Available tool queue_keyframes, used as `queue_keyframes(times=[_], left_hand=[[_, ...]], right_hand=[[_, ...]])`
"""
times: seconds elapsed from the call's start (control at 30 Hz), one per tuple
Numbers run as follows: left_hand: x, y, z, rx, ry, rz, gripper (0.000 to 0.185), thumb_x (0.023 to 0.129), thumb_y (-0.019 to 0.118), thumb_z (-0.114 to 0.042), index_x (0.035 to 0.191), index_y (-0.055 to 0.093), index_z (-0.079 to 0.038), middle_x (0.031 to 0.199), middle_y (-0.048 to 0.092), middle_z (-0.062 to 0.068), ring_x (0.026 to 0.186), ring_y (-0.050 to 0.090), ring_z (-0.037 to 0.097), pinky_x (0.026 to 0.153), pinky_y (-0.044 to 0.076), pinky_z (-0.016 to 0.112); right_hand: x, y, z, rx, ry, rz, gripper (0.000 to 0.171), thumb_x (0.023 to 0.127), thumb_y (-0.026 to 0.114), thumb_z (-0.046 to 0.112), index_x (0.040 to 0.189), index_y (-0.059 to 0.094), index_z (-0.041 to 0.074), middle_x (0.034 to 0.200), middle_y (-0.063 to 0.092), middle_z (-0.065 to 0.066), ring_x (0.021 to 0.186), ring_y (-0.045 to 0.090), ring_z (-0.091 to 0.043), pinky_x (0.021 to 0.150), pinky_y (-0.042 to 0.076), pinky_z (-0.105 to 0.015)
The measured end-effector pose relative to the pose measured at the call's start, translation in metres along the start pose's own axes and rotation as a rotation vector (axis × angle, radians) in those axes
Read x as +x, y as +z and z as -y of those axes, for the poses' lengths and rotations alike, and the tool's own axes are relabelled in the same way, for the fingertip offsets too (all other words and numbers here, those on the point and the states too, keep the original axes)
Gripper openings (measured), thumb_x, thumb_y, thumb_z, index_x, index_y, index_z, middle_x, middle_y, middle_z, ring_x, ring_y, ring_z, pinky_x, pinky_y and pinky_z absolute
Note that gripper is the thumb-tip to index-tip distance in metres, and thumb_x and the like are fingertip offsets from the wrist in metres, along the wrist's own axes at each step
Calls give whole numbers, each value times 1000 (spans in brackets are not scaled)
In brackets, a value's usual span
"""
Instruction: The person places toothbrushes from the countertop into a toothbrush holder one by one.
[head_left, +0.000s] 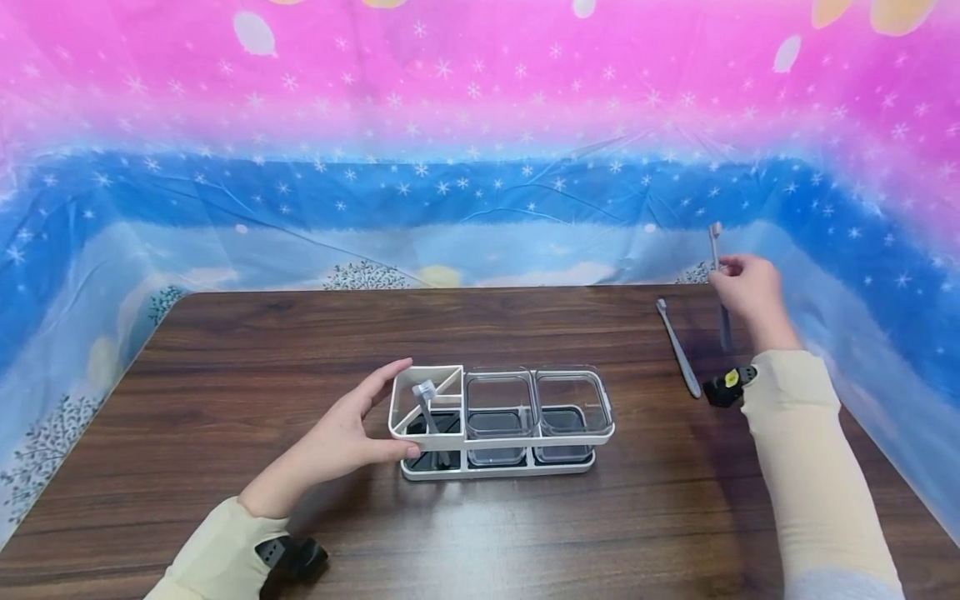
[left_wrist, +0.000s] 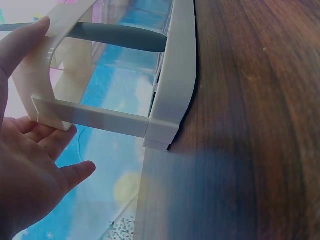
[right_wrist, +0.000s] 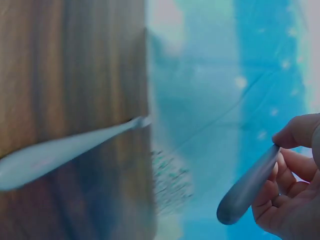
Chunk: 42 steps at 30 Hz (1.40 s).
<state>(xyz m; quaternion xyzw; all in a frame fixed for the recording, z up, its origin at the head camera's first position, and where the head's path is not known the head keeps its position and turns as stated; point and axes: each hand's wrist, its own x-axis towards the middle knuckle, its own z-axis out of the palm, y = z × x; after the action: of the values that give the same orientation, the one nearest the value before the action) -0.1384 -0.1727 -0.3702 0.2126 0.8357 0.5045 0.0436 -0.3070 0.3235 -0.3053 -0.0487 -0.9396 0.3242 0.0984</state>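
A white toothbrush holder stands mid-table. My left hand grips its upper left end, thumb at the front and fingers at the back. One toothbrush stands tilted in the divided left section; its grey handle crosses the left wrist view. Two clear cups sit in the holder's other openings. At the far right my right hand pinches a second grey toothbrush above the table, head up, the thick handle end pointing down. A third toothbrush lies on the table left of that hand.
The dark wood table reaches back to a pink and blue patterned cloth, which hangs behind it and along both sides. Black wrist cameras sit on both cuffs, the right one close to the lying toothbrush.
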Motion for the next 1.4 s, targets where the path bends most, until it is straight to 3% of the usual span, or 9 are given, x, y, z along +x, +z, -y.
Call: queue_keyframes(times=[0.23,0.5,0.9,1.4], left_hand=[[0,0,1,6,-1,-2,92,76,84,-23,150,30,-11,154,30,17,140,28,42,112,24,60],[0,-1,0,10,-13,-7,93,76,84,-23,150,30,-11,154,29,18,140,28,43,112,23,60],[1,0,0,4,-14,0,93,76,83,-23,151,29,-11,154,28,18,140,27,43,113,23,60],[0,0,-1,10,-9,-4,92,77,83,-23,151,29,-11,153,31,18,140,28,41,113,23,59]], right_hand=[[-8,-10,41,88,-35,-95,47,91,51,19,134,54,-2,100,56,-6,85,50,-11,65,43,-17],[-21,-14,89,134,-170,-127,43,92,54,22,129,58,1,93,56,2,77,52,0,64,44,-15],[-48,-13,130,211,-257,-77,41,93,55,19,130,57,3,94,53,3,76,53,-4,60,43,-17],[-103,6,184,378,-487,24,31,91,61,7,120,55,-2,89,55,1,75,55,-10,61,43,-21]])
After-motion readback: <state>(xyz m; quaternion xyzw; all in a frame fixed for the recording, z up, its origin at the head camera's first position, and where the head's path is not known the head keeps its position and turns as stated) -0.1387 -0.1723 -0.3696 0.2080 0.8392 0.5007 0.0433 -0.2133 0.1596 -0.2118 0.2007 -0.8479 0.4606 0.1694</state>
